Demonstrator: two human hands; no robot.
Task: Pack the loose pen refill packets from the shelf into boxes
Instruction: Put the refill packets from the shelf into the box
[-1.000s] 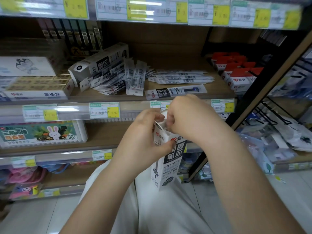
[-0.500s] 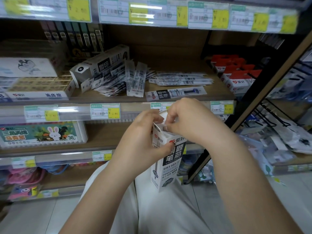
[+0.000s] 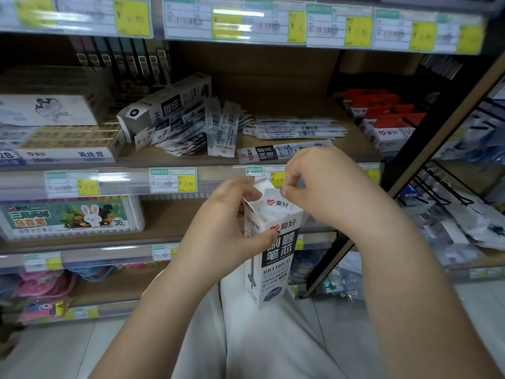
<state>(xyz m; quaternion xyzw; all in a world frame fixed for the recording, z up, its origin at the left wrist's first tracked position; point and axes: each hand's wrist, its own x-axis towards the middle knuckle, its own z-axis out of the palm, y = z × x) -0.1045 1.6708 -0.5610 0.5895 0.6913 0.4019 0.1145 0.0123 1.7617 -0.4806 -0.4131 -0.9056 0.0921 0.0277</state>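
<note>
1. On the far left of the middle shelf (image 3: 175, 160), a tray of erasers (image 3: 68, 140) sits against the front edge; it plays no part in the task.
2. Just right of it, a second refill box (image 3: 166, 103) lies tilted on its side atop a fanned heap of loose refill packets (image 3: 188, 132). Two more packets lean upright against the heap.
3. Further right on the same shelf lies a flatter stack of packets (image 3: 295, 128), and a single packet (image 3: 273, 153) rests near the front edge.
4. Below shelf level, the left hand (image 3: 226, 228) grips the upright refill box (image 3: 270, 250) around its upper body, thumb across the printed front.
5. The box mouth is open; white packet ends are visible inside, so it appears at least partly filled.
6. The right hand (image 3: 325, 190) is above the mouth, its fingers (image 3: 287, 191) pinching the top flap (image 3: 273, 196), which is bent over the opening.
7. Far right, red-topped boxes (image 3: 382, 124) stand in a row, untouched.
8. Judgement: the step in hand is closing this box. The next move calls for tucking the flap squarely into the mouth without crushing the packet ends, while the left hand steadies the carton.
9. Many packets remain loose, so the task is far from complete.
</note>
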